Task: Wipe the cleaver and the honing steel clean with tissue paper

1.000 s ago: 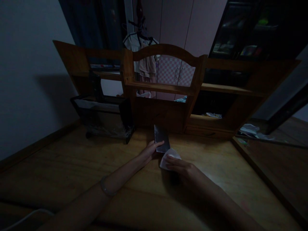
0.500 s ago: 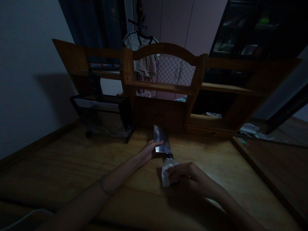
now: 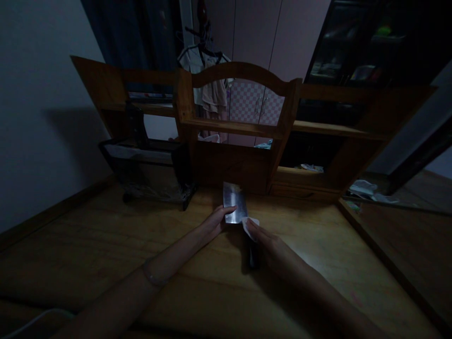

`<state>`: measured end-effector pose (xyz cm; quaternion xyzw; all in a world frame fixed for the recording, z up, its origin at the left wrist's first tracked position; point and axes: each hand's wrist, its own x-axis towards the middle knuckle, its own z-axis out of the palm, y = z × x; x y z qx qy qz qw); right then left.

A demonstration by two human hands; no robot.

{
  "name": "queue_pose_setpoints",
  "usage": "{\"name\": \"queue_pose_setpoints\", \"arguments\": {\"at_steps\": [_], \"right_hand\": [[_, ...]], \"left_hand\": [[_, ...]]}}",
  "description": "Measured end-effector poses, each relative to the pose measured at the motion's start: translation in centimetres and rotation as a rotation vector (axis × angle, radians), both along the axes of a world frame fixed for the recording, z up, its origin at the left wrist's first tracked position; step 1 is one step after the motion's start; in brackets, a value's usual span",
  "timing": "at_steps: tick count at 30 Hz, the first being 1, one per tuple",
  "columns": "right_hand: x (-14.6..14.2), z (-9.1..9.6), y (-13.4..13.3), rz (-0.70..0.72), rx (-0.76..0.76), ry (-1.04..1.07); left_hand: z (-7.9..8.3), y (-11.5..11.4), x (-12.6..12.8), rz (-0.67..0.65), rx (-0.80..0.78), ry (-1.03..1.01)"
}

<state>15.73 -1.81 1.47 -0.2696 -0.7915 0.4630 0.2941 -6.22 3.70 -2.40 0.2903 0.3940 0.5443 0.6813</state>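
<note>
A cleaver with a broad shiny blade and a dark handle is held above the wooden desk, blade pointing away from me. My left hand grips the blade by its left edge, thumb on the upper face and the other fingers beneath. My right hand pinches a white tissue against the spot where blade and handle meet. The black handle extends toward me, uncovered, left of my right wrist.
A black knife rack with another dark handle stands at the desk's back left. A wooden shelf unit runs along the back. White plastic lies at the right, and a pale cable at the lower left.
My right hand has slid the tissue forward from the handle to the base of the blade, baring the handle. My left hand keeps its hold on the blade.
</note>
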Motion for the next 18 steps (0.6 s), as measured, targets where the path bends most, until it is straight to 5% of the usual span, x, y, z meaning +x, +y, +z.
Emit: {"name": "queue_pose_setpoints", "arguments": {"at_steps": [7, 18], "right_hand": [[0.0, 0.7, 0.0, -0.075, 0.200, -0.153], [-0.1, 1.1, -0.2, -0.098, 0.076, -0.190]], "left_hand": [[0.0, 0.0, -0.1, -0.024, 0.001, -0.033], [0.7, 0.0, -0.3, -0.049, -0.012, -0.231]]}}
